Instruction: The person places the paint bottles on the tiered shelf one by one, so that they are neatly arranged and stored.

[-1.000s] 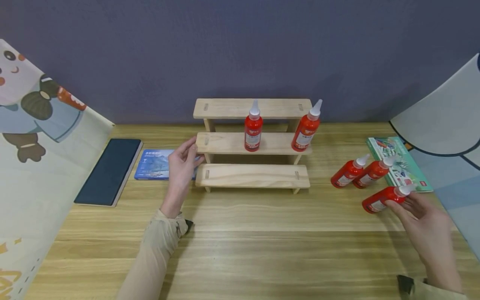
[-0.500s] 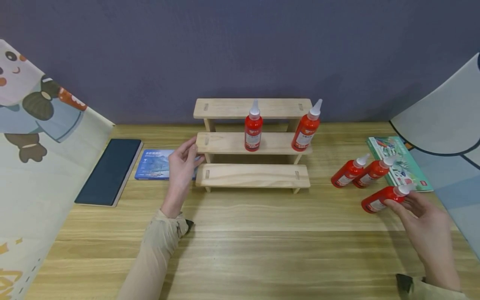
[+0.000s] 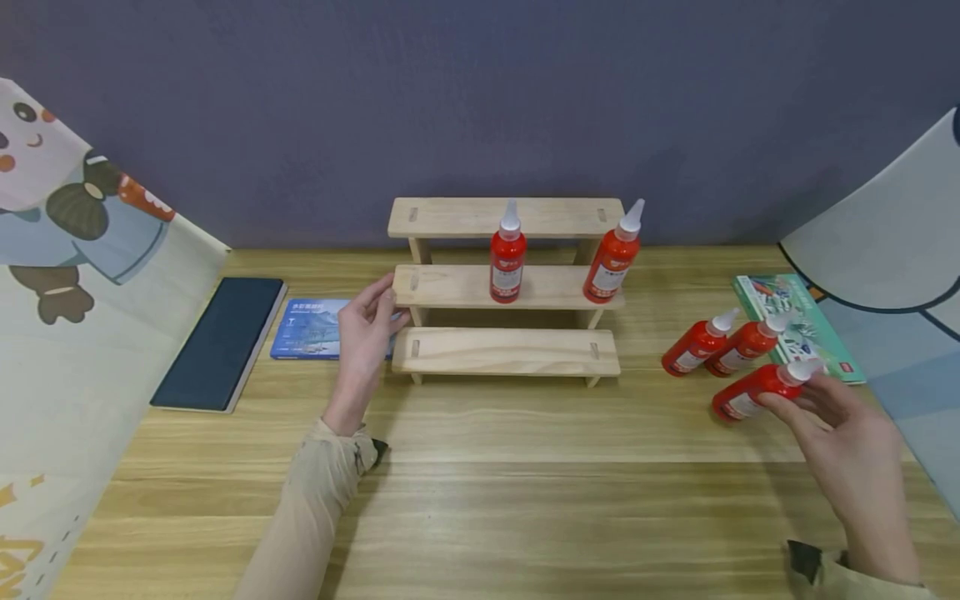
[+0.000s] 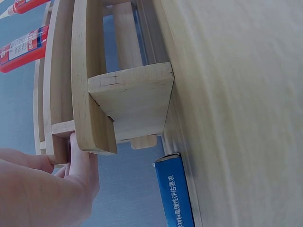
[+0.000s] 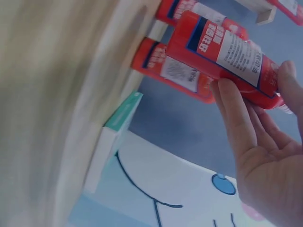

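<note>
My left hand [image 3: 363,333] pinches the left end of the middle tier of a three-tier wooden stand [image 3: 506,352]. In the left wrist view, the thumb and fingers [image 4: 81,163] lie on either side of that board. Near its white nozzle cap, my right hand [image 3: 855,454] grips a red squeeze bottle [image 3: 753,393]. The right wrist view has this bottle [image 5: 222,59] raised off the table, between thumb and fingers. Two more red bottles [image 3: 693,348] stand just beyond it. On the middle tier are a red bottle [image 3: 507,267] near the centre and another [image 3: 611,267] at the right end.
A green illustrated box [image 3: 798,329] lies at the right, behind the bottles. Left of the stand lie a blue box [image 3: 307,329], partly behind my left hand, and a dark notebook [image 3: 217,343]. A dark grey-blue wall [image 3: 480,100] rises behind the wooden table [image 3: 495,500].
The bottle in my right hand has shifted slightly left and away from me, toward the two standing bottles. My left hand and the stand have stayed put.
</note>
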